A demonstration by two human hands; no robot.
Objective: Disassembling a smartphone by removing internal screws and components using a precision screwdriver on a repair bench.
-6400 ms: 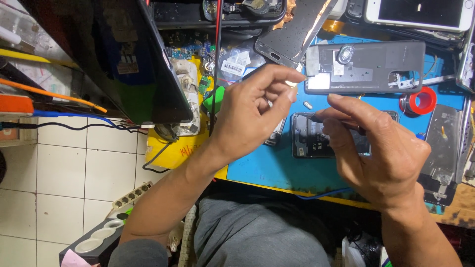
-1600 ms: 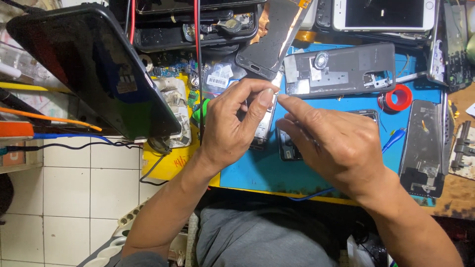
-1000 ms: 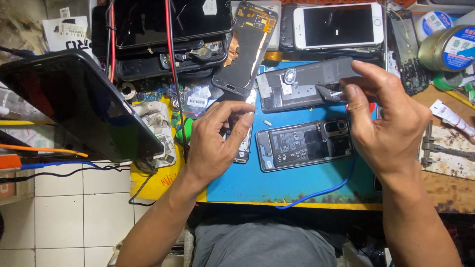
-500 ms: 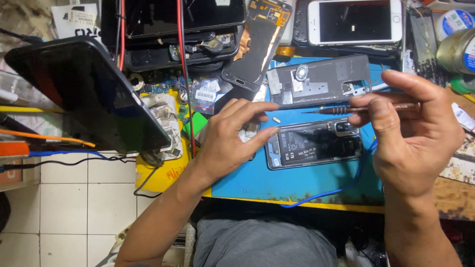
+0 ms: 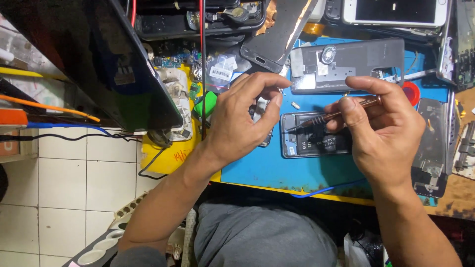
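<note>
My right hand (image 5: 383, 131) grips a slim brown screwdriver (image 5: 332, 116), its tip pointing left onto the upper left corner of an opened phone (image 5: 309, 143) that lies back-up on the blue mat (image 5: 257, 168), battery showing. My left hand (image 5: 242, 121) rests just left of that phone, fingers curled around a small dark phone part (image 5: 262, 126) that is mostly hidden. A grey phone back cover (image 5: 346, 62) lies behind both hands. A tiny white piece (image 5: 296, 105) sits on the mat between the cover and the opened phone.
A dark laptop lid (image 5: 114, 74) stands at the left. A red cable (image 5: 202, 64) runs down beside my left hand. A white phone (image 5: 396, 11) lies at the back right, a red tape ring (image 5: 410, 91) behind my right hand, more phone parts (image 5: 433, 148) at the right.
My right hand has swung the screwdriver down so its tip now meets the opened phone's corner. My left hand stays curled beside the phone.
</note>
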